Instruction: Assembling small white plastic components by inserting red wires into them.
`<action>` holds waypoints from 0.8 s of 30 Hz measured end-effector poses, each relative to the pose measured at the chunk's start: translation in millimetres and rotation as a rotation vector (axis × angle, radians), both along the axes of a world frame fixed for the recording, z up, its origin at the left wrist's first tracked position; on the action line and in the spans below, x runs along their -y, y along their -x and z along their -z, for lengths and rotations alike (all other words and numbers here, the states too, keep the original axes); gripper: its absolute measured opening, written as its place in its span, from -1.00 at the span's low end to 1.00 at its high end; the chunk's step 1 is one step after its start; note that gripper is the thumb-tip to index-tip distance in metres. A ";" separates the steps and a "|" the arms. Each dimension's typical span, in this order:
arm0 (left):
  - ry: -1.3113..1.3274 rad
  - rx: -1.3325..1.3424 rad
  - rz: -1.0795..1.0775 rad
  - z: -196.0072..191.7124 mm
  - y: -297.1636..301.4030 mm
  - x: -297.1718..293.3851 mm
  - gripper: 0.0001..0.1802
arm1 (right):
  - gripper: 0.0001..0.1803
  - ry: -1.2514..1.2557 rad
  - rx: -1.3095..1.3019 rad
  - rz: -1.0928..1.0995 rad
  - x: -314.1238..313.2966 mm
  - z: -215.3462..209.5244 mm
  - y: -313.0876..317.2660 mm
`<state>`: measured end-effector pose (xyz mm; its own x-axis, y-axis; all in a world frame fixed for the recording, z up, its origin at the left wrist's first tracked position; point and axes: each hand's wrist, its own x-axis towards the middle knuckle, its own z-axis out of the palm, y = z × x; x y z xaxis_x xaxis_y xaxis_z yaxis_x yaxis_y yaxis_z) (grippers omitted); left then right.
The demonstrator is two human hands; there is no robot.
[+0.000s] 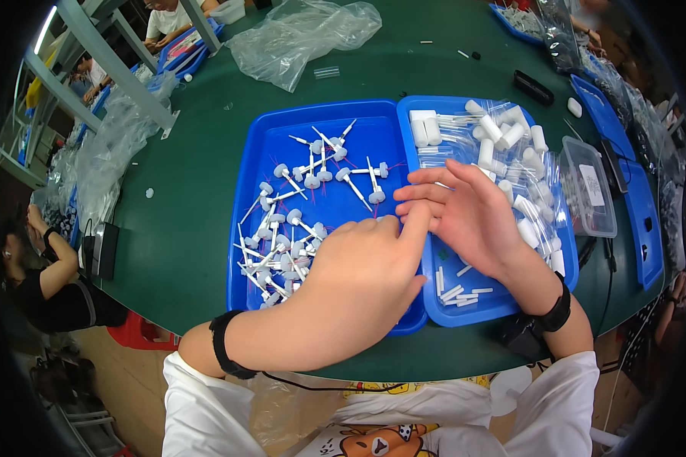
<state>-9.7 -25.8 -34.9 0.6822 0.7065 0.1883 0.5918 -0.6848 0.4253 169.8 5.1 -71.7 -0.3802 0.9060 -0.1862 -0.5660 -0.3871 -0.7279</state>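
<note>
Both of my hands meet over the seam between two blue trays. My left hand (366,259) has its index finger stretched against the fingertips of my right hand; its thumb stands apart and the other fingers bend down, partly hidden. My right hand (472,213) is open, palm turned up and inward, and nothing shows in it. Beneath my left hand, the left tray (263,122) holds several small assemblies (282,255) with white stems, grey round heads and thin reddish wires. Under my right hand, the right tray (465,314) holds white cylinders (512,135), clear plastic tubes and short white sticks (453,293).
A clear plastic bag (301,42) lies at the back of the green table (183,228). A clear lidded box (589,186) stands right of the trays, with a black case (533,87) behind. Metal frame legs (122,68) rise at the left. Other people sit around the table.
</note>
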 end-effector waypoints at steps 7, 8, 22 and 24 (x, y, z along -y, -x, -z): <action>-0.198 -0.398 -0.105 4.2 4.2 7.1 -0.30 | -0.59 -0.140 0.092 -0.029 3.4 2.5 1.3; -0.204 -0.397 -0.107 6.8 5.3 8.6 -0.30 | -0.59 -0.146 0.092 -0.029 4.0 2.4 1.1; -0.224 -0.710 -0.224 39.2 -15.4 25.1 -0.04 | -0.75 -0.384 0.961 0.069 -12.3 -50.9 22.9; -0.234 -0.721 -0.234 41.0 -15.4 27.1 -0.04 | -0.72 -0.456 1.048 0.052 -37.1 -53.7 40.3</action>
<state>5.7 -52.9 -75.8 0.5311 0.8433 -0.0825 0.8060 -0.5329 -0.2575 129.5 42.2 -18.1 -0.1916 0.9807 -0.0391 0.3943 0.0404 -0.9181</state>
